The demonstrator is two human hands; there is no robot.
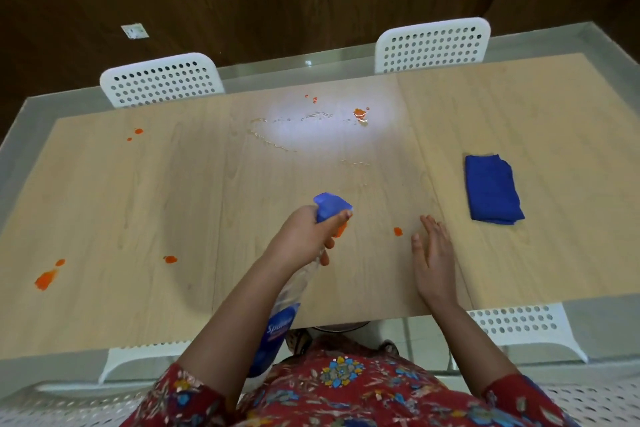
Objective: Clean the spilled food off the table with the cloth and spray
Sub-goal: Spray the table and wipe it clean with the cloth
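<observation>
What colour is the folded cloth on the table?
The cloth is deep blue; it shows plainly in the head view.

Open tabletop (138, 191) ahead of me; only the folded cloth (491, 189) sits right, two chair backs (162, 80) bound the far edge.

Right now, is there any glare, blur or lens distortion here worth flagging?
Head view: a glare patch washes out the wet far middle of the table; wide-angle distortion bows its edges; the spray bottle looks slightly soft; the cloth is crisp.
</observation>
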